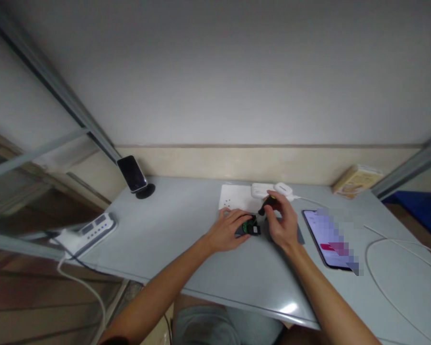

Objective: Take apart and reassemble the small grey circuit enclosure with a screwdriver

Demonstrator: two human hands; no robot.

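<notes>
My left hand [227, 231] is closed round a small dark electronic device with a green circuit board [249, 226] showing at its right end. It rests on or just above the table. My right hand [282, 221] grips a short screwdriver [266, 205] with a black and yellow handle, tilted down to the left toward the device. Whether its tip touches the board is too small to tell. Behind both hands lies a white board or box [233, 197] with small dark marks. Under my right hand a flat dark grey piece [300, 235] is partly hidden.
At the right lies a lit phone [318, 230], with a white cable [369, 268] beyond it. A yellowish box [357, 181] stands at the back right. White chargers [262, 189] sit by the wall. On the left are a phone on a stand [132, 173] and a power strip [93, 232].
</notes>
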